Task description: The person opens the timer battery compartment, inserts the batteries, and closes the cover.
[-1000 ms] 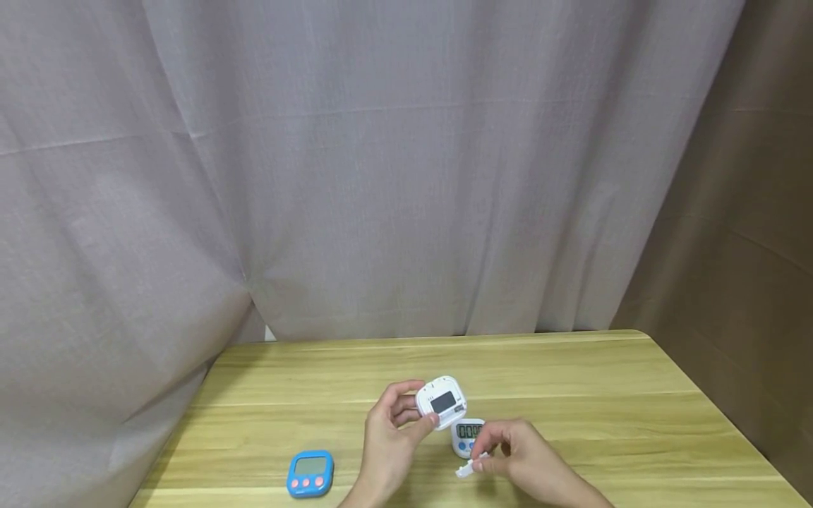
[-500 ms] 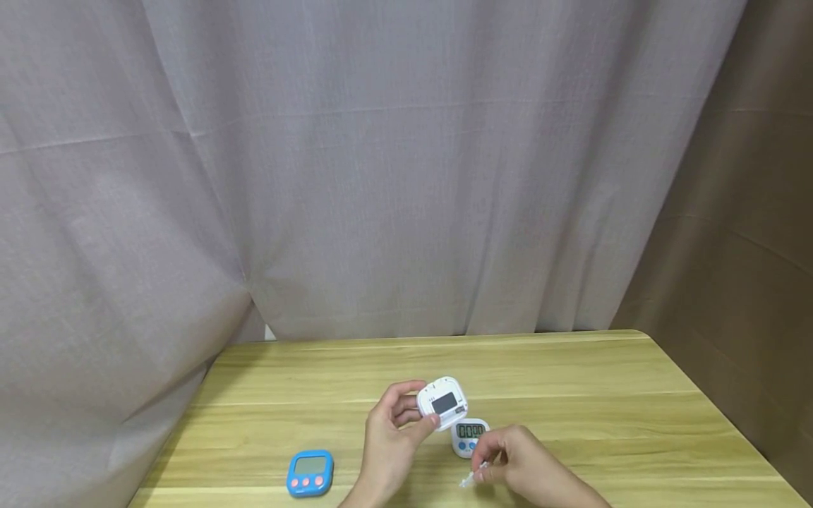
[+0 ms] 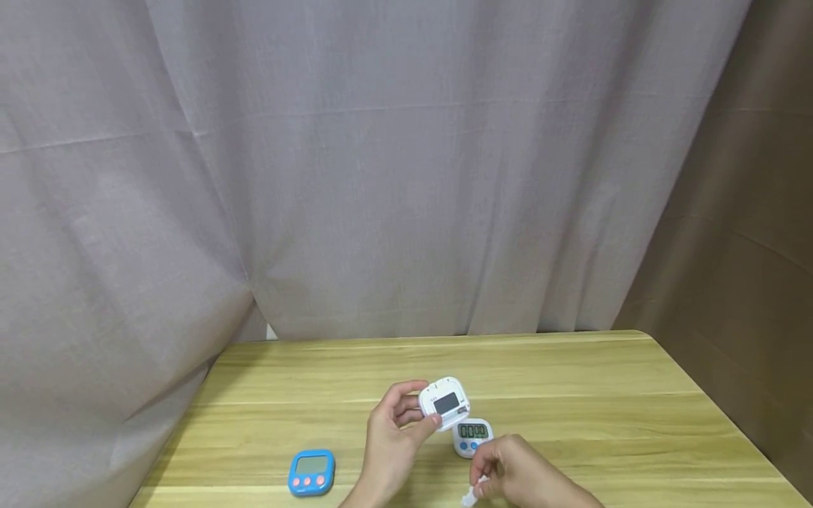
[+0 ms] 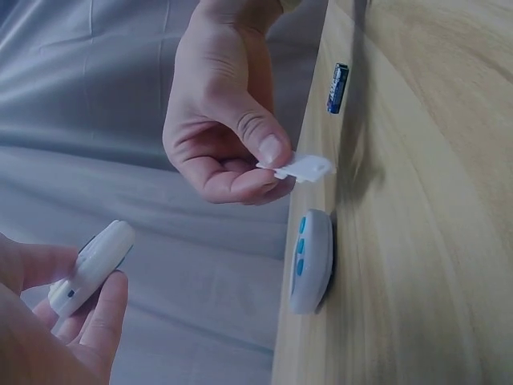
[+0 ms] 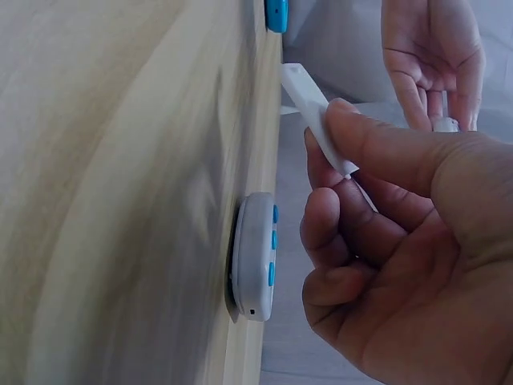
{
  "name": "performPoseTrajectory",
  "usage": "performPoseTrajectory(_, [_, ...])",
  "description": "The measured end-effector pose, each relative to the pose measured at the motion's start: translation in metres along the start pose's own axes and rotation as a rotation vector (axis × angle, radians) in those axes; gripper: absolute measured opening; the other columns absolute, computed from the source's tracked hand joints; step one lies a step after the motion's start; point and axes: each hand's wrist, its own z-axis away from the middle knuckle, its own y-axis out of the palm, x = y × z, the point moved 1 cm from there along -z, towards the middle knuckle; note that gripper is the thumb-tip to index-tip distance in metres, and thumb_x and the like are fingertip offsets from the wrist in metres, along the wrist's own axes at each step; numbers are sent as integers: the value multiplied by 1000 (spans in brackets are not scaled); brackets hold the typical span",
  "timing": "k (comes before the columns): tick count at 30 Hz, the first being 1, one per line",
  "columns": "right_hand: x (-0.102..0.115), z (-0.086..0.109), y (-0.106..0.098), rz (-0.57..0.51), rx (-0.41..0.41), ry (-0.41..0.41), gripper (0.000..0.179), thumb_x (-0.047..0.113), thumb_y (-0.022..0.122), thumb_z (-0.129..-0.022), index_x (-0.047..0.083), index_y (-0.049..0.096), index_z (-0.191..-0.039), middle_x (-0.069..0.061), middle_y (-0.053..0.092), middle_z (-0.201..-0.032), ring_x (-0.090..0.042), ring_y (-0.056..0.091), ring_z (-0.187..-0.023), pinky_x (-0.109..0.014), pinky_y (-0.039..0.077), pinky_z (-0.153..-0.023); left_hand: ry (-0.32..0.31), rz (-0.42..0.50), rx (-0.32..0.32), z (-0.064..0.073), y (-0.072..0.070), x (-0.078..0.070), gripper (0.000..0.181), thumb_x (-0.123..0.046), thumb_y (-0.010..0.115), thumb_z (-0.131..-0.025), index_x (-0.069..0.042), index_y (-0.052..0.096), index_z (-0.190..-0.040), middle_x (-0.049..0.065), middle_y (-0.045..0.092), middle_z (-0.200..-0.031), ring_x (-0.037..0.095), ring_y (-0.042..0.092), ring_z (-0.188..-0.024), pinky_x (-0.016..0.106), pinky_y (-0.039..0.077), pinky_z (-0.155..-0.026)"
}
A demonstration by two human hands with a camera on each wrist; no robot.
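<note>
My left hand grips a white digital timer between thumb and fingers, its back turned up and its battery slot uncovered. In the left wrist view that timer appears edge-on. Lower and to the right, my right hand pinches a small white battery cover with thumb and forefinger. The cover points away from the fingertips in the right wrist view, above the table. Just beyond the right hand, a second white timer with blue buttons lies face up, its display showing zeros.
A blue timer with pink buttons lies on the wooden table, left of the left hand. One dark battery is on the table in the left wrist view. A grey curtain hangs behind the far table edge.
My right hand has moved slightly down toward the near side with the cover, uncovering more of the white timer on the table. The left hand and its timer have barely shifted.
</note>
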Motion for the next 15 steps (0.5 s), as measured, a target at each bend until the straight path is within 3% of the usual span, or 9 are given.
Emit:
performPoseTrajectory(9, [-1,0,2,-14,25,95,13,9,85,-83,11,73,-82,13,65,-72,5,54,-66,-19,51,-54,1,7,7,0,0,0,52,8,79,-83,-3,65,-131,14,75,-109,21,73,-94,22,65,-84])
performPoseTrajectory(15, [-4,-1,4,16,35,117,14,7,86,-83,11,72,-80,15,61,-70,4,51,-63,-18,47,-51,-5,8,6,-1,-1,0,49,9,77,-85,-3,64,-132,16,75,-109,17,73,-93,23,65,-84])
